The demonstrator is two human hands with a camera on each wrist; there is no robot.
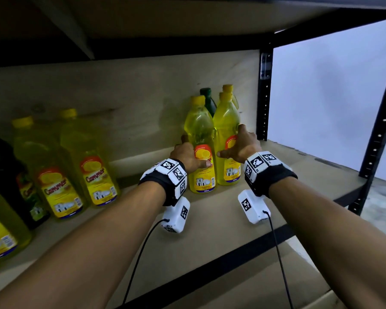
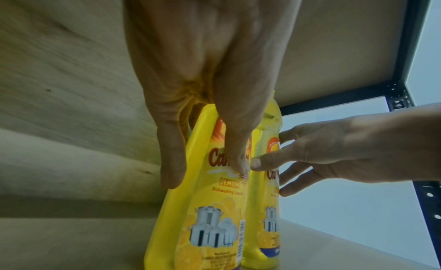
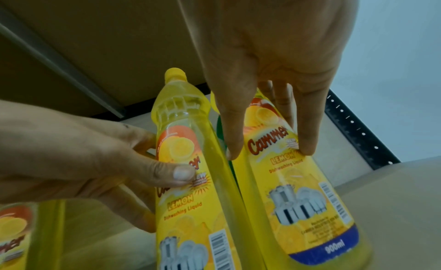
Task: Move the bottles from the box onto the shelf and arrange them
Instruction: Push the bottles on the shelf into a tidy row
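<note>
**A:** From the head camera I see my left hand (image 1: 188,155) curled around the left yellow plastic dishwashing-liquid bottle (image 1: 200,139), thumb across its label. My right hand (image 1: 243,144) grips the right yellow plastic dishwashing-liquid bottle (image 1: 227,134) the same way. Both bottles stand upright and touching on the pale wooden shelf board (image 1: 210,224), near the black metal corner post (image 1: 264,97).

**B:** Anything behind them?

**A:** A dark green bottle with a green cap (image 1: 207,98) and another yellow-capped bottle (image 1: 228,89), against the back panel. Further left stands a blurred row of yellow bottles (image 1: 87,161), well apart from the pair. Only this view shows those in full.

**B:** And the left wrist camera?

**A:** It looks down my left hand (image 2: 205,70): thumb pressed on the label of the left bottle (image 2: 214,213), fingers wrapped behind it. My right hand (image 2: 334,153) comes in from the side, thumb tip on the right bottle (image 2: 264,208). The bottle bases on the board show here, which the arms partly hide from above.

**B:** Right wrist?

**A:** My right hand (image 3: 269,63) has thumb and fingers clamped on the right bottle (image 3: 305,198). The label reads lemon dishwashing liquid, 900ml, too small to read from the head. The left bottle (image 3: 190,189) shows its yellow cap, my left hand (image 3: 83,157) curled on it. A green sliver shows between the two.
</note>
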